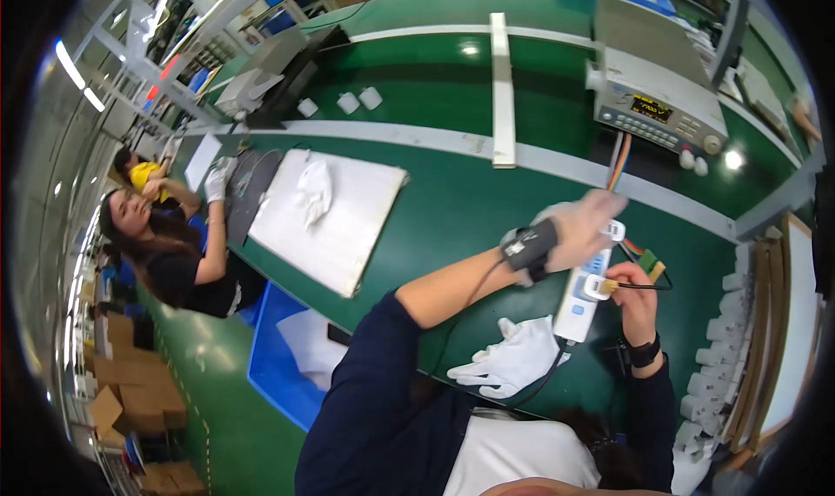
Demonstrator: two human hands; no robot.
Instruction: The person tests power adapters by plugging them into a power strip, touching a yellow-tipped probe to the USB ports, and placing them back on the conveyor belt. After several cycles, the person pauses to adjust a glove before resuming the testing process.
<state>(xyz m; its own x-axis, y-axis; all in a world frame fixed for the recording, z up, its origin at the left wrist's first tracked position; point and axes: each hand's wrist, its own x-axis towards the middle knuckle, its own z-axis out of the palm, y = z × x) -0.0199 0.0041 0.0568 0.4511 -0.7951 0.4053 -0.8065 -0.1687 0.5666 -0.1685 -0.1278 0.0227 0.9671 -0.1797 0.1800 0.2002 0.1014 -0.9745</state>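
A white power strip lies on the green bench in front of me, with a white charger seated on it. My right hand is closed, its fingertips pinching the yellowish plug of a black cable at that charger. Over the strip's far end is my left hand, smeared by motion, beside a second white charger; whether it grips that charger is unclear. A black device is strapped on my left wrist. Beyond my right hand is a small green connector block with coloured wires.
A white glove lies left of the strip. A bench meter stands at the back right, and white adapters line the right edge. A white board lies left, near a co-worker and blue bin.
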